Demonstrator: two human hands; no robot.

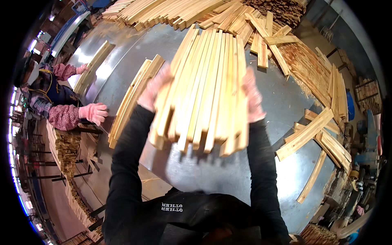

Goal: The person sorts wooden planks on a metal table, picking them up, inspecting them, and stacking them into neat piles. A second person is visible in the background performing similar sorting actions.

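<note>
A broad row of pale wooden slats (204, 87) is squeezed between my two hands above the metal table (192, 173), its near ends uneven and casting shadows below. My left hand (156, 89), in a pink glove and blurred, presses on the row's left side. On the opposite side, my right hand (253, 97), gloved alike, closes against the outer slats; some fingers of both hands are hidden. Left of my left forearm lies a small group of longer wooden strips (134, 104) on the metal.
A co-worker at the left has one pink-gloved hand (94, 113) spread and another by a wooden board (94, 65). Long stacked slats (167, 12) line the far edge. Loose boards (306, 132) cross at the right, and a slat pile (67, 151) stands at lower left.
</note>
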